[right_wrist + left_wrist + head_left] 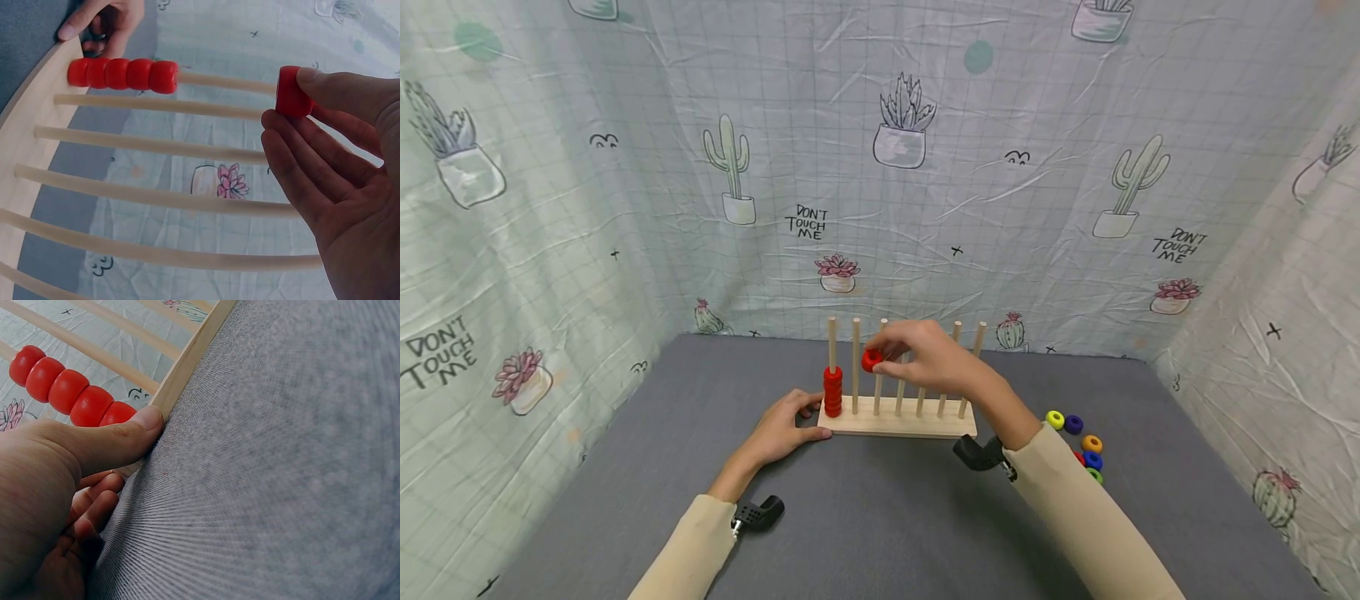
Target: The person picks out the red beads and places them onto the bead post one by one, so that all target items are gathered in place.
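Wooden base (895, 428): one, bearing seven pegs (855, 358). Stacked red beads (832, 393): five, on the leftmost peg. Held red bead (871, 361): one, above the base, pinched by the right hand (931, 357). Left hand (781, 430): grips the base's left end. Loose beads (1087, 461): six visible, rightward.

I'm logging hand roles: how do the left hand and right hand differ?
The left hand holds the wooden base at its left end; the right hand pinches a red bead. The left hand is low; the right hand is raised above the base. Both are bare.
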Available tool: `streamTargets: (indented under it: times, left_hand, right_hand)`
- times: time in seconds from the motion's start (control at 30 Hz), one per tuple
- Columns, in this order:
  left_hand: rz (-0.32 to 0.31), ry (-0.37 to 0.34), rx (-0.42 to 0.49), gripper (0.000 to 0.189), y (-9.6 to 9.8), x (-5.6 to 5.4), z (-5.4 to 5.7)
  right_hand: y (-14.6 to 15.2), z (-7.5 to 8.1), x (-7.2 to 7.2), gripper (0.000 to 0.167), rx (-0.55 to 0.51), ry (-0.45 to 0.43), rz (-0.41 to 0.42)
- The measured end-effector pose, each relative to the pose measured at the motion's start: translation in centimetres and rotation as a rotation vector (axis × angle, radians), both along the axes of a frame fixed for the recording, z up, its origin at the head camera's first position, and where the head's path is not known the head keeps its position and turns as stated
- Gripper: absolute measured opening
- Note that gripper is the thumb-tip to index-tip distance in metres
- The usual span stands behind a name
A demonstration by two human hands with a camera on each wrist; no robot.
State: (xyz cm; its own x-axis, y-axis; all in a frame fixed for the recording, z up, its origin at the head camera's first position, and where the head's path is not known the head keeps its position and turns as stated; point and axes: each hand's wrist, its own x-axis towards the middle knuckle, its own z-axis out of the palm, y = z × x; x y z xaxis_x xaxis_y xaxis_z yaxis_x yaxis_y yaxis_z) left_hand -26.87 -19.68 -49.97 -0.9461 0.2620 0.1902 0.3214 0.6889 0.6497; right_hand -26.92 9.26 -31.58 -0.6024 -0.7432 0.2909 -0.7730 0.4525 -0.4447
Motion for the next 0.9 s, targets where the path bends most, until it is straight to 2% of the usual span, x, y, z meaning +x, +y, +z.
streamTargets:
  times: [0.9]
  left_hand:
    - [0.006,-0.008,-0.004,0.071,-0.1,-0.2,-0.2]
  right_hand:
    - [-1.4,2.8,-0.4,0.03,-0.035,0.046,-0.005]
